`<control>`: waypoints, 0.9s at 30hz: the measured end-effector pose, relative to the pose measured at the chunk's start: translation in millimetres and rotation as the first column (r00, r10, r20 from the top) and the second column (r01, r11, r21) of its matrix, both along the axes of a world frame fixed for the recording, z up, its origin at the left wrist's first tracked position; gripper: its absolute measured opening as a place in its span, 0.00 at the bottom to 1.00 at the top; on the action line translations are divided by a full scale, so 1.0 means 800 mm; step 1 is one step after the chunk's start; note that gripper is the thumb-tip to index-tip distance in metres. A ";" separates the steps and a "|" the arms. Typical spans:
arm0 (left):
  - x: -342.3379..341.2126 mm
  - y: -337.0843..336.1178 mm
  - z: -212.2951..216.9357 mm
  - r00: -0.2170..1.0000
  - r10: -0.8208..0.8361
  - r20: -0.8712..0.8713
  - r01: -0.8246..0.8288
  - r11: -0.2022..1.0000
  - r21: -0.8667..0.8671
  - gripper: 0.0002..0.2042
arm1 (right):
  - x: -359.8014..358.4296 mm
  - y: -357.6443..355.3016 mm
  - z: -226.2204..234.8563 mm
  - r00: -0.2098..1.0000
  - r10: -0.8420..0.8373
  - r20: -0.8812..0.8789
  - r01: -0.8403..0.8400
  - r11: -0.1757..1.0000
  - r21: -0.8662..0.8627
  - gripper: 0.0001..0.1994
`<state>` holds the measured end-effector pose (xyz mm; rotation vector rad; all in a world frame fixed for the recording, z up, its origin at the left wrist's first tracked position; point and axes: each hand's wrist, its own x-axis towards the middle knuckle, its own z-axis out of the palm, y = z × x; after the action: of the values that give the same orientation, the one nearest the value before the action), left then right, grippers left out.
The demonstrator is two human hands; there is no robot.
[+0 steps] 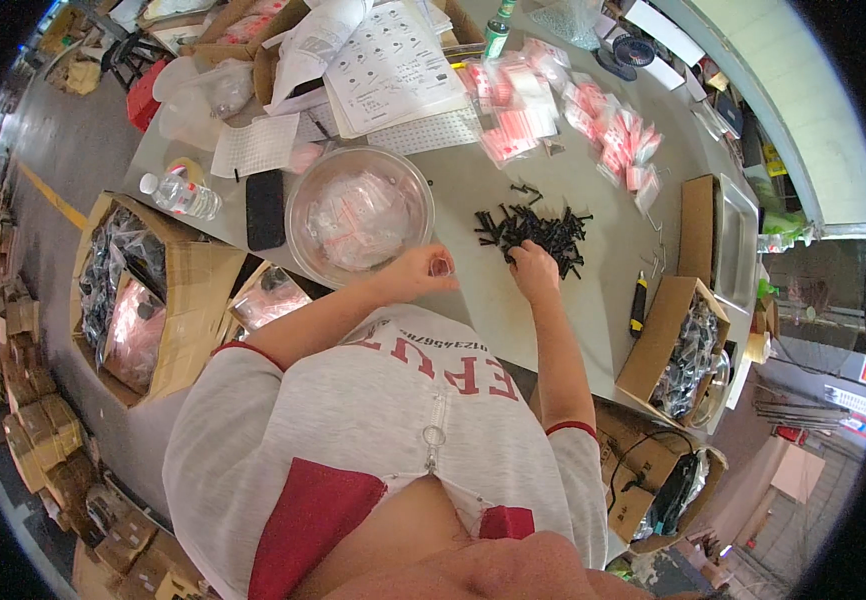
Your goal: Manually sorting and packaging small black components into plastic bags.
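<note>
A pile of black screws (543, 235) lies loose on the grey table, with a few strays at its far side. My right hand (533, 268) reaches into the near edge of this pile, its fingers closed down on the screws; the fingertips are partly hidden. Beside the metal bowl's near right rim, my left hand (421, 273) is curled closed, and what it holds is too small to make out. Clear plastic bags with red print (358, 222) fill the round metal bowl (427, 205).
Red-and-white packets (613, 130) and papers (393, 70) cover the far side. A black phone (265, 210) and a water bottle (181, 195) lie left of the bowl. A yellow-black cutter (639, 303) lies right, near an open carton (653, 330). Another carton (188, 320) stands left.
</note>
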<state>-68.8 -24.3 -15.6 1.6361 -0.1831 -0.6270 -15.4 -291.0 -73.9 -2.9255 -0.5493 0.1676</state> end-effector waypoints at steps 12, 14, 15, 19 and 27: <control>0.000 -0.022 -0.015 0.993 -0.116 0.019 0.116 0.992 -0.046 0.12 | -0.056 0.060 0.085 0.859 -0.053 -0.509 0.477 0.446 0.757 0.08; -0.002 -0.034 -0.017 0.995 -0.085 -0.056 0.075 0.984 -0.162 0.13 | -0.066 0.073 0.090 0.816 0.037 -0.577 0.537 0.320 0.780 0.08; -0.004 -0.037 -0.017 0.990 -0.054 -0.134 0.016 0.962 -0.271 0.14 | -0.067 0.077 0.085 0.838 0.103 -0.536 0.489 0.295 0.821 0.07; 0.000 -0.040 -0.006 0.988 -0.095 -0.120 0.069 0.976 -0.208 0.17 | -0.072 0.070 0.063 0.817 0.194 -0.543 0.497 0.240 0.834 0.07; -0.006 -0.035 -0.015 0.994 -0.078 -0.081 0.050 0.950 -0.308 0.20 | -0.069 0.078 0.088 0.879 0.195 -0.434 0.324 0.423 0.846 0.11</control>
<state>-73.2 -52.4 -27.2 1.3040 -0.2537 -0.6859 -70.4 -229.0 -3.6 -1.6936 -0.2745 0.4132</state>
